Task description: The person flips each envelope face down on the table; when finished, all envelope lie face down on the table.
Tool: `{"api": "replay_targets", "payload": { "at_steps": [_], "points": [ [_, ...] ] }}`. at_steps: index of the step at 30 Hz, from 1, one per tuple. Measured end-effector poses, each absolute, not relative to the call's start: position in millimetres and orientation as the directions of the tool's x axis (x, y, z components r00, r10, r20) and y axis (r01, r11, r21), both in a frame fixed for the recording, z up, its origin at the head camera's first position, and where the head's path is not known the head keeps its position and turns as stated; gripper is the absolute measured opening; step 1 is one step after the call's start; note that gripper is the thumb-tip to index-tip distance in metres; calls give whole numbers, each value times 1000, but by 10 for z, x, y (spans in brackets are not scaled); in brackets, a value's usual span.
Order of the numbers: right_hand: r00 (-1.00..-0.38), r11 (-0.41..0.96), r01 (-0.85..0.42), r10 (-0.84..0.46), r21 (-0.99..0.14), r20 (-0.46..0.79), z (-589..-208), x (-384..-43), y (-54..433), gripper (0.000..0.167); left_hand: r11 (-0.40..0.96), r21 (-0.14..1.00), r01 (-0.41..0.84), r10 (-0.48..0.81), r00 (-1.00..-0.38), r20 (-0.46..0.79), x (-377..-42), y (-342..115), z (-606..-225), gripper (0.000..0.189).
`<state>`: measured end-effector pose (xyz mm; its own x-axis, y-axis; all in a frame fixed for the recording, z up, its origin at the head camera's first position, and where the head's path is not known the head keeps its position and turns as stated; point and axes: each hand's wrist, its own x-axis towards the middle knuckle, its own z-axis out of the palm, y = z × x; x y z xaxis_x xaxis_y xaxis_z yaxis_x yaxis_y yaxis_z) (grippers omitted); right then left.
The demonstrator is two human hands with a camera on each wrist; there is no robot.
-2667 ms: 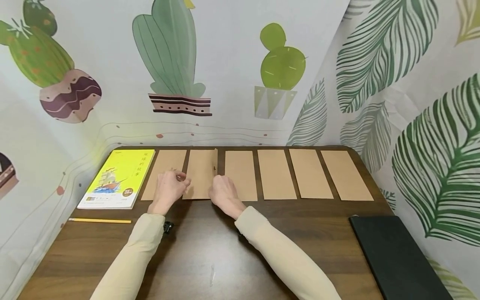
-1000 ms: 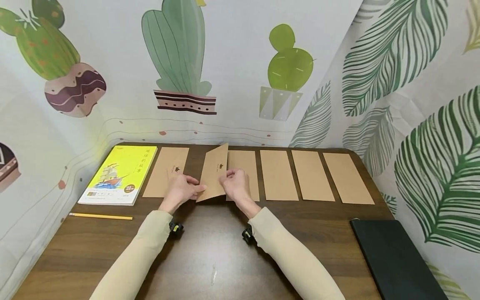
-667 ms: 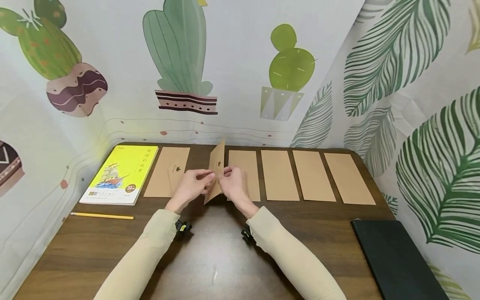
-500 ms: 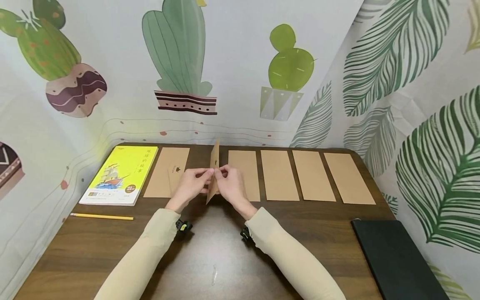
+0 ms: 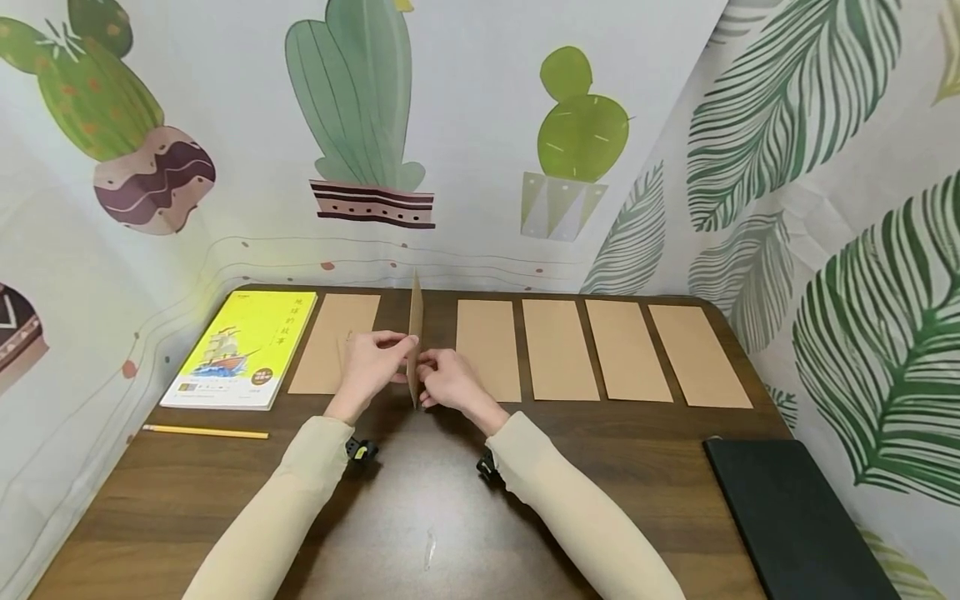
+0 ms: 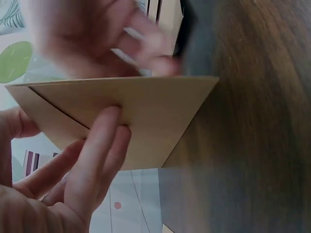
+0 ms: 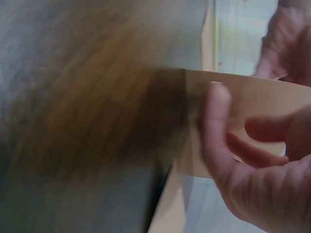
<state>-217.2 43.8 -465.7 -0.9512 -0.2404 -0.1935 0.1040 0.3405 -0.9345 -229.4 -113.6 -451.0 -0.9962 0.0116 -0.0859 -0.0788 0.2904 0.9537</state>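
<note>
A brown paper envelope (image 5: 415,317) stands on its long edge, almost edge-on in the head view. My left hand (image 5: 369,364) pinches it, with the thumb on one face and fingers on the other. In the left wrist view, a diagonal seam crosses the envelope (image 6: 150,109) beside two fingertips. My right hand (image 5: 452,383) is just to its right, fingers loosely bent. In the right wrist view, the right hand (image 7: 252,179) overlaps the envelope's face, its thumb and index finger apart. Left of the left hand lies another envelope (image 5: 333,317), partly covered by that hand.
Several more brown envelopes lie in a row to the right, the nearest one (image 5: 487,333) behind the right hand. A yellow book (image 5: 255,333) and a pencil (image 5: 206,432) are at left. A black flat board (image 5: 787,500) lies at right.
The envelope has been lifted off the table, turned upright on edge and shifted slightly left. My right hand, which held it half a second ago, has come off and moved down.
</note>
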Motion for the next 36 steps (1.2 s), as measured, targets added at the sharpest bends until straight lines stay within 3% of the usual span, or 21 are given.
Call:
{"api": "replay_targets", "payload": {
  "at_steps": [8, 19, 30, 36],
  "points": [
    [-933, 431, 106, -268, -896, -239, -4722, -2208, 394, 34, 319, 947, -33, -55, -998, -16, -2268, -1225, -4467, 32],
    [-957, 446, 129, -180, -886, -230, -4723, -2215, 425, 47, 276, 954, -112, -113, -990, -84, -2270, -1460, -4429, 34],
    [-972, 560, 134, -87, -818, -218, -4712, -2273, 483, 61, 473, 864, -173, -66, -985, -161, -2339, -1566, -4548, 43],
    [-981, 691, 99, -53, -716, -187, -5131, -2569, 511, 59, 659, 742, -123, -13, -988, -153, -2369, -1542, -4629, 42]
  ]
}}
